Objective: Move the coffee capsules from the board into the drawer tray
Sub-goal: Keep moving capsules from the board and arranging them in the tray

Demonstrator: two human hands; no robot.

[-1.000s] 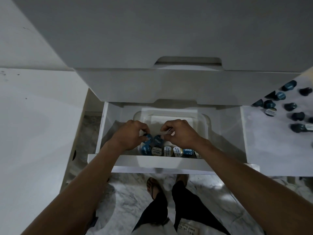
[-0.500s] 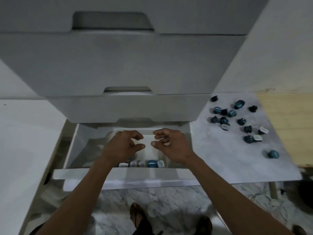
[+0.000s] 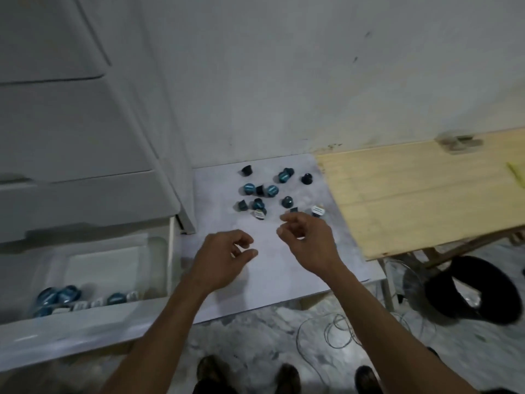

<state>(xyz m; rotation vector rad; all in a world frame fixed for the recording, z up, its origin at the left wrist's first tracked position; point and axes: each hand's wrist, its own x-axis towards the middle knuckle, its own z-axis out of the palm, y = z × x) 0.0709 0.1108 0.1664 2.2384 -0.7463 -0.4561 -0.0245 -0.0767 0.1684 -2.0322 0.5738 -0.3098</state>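
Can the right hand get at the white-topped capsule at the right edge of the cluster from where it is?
Probably yes. The right hand hovers empty with loosely curled fingers just short of the white-topped capsule, and nothing lies between them on the board.

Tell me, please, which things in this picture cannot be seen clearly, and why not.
- Capsules in the drawer tray, head view: motion blur smears them and the drawer front cuts them off, so no count is possible.
- Capsules on the board: the right hand covers some near its fingertips, so the total is unsure.
- Capsule labels: too small to read.
- Left hand: no capsule shows in its grip, but the palm side is hidden.
- Upper drawers: cut by the left edge.
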